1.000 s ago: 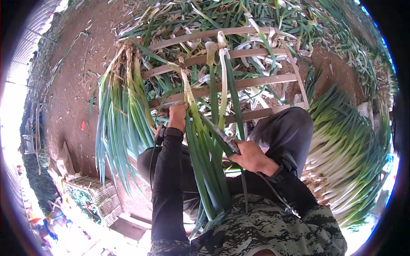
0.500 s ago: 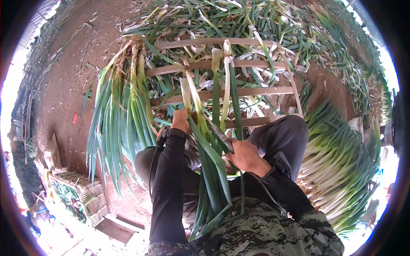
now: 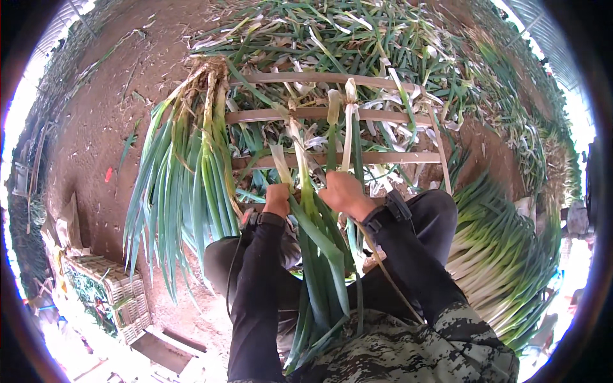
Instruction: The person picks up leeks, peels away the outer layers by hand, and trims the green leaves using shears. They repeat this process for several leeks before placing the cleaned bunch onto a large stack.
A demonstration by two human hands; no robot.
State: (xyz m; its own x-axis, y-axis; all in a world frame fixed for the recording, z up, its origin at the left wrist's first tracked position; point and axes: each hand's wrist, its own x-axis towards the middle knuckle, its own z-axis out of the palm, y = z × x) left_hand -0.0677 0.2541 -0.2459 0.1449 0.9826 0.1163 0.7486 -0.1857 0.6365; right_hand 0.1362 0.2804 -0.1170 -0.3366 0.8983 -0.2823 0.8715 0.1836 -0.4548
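My left hand [image 3: 277, 199] is closed around a long green onion [image 3: 300, 152], just below its pale shaft. A loose-looking pale sheath [image 3: 280, 159] sticks up from the same fist. My right hand [image 3: 345, 193] is wrapped round a thin dark rod-shaped tool [image 3: 315, 166], its tip close beside the shaft. From that hand a thin hose [image 3: 382, 265] trails toward my lap. The onion's green leaves [image 3: 319, 268] hang down between my knees. Another green onion [image 3: 348, 131] and a yellowish-green stalk [image 3: 332, 118] lean upright across the slats, just beyond my right hand.
In front of me stands a slatted wooden rack [image 3: 396, 117]. A bunch of rooted green onions [image 3: 207, 150] hangs over its left side. Leaf scraps [image 3: 357, 38] cover the ground beyond. White-stemmed onions [image 3: 488, 268] are piled at right; a woven basket [image 3: 131, 303] stands lower left.
My right hand has moved up and left with the tool, nearer my left hand and the onion's shaft. My left hand keeps its grip. The whole view has shifted slightly.
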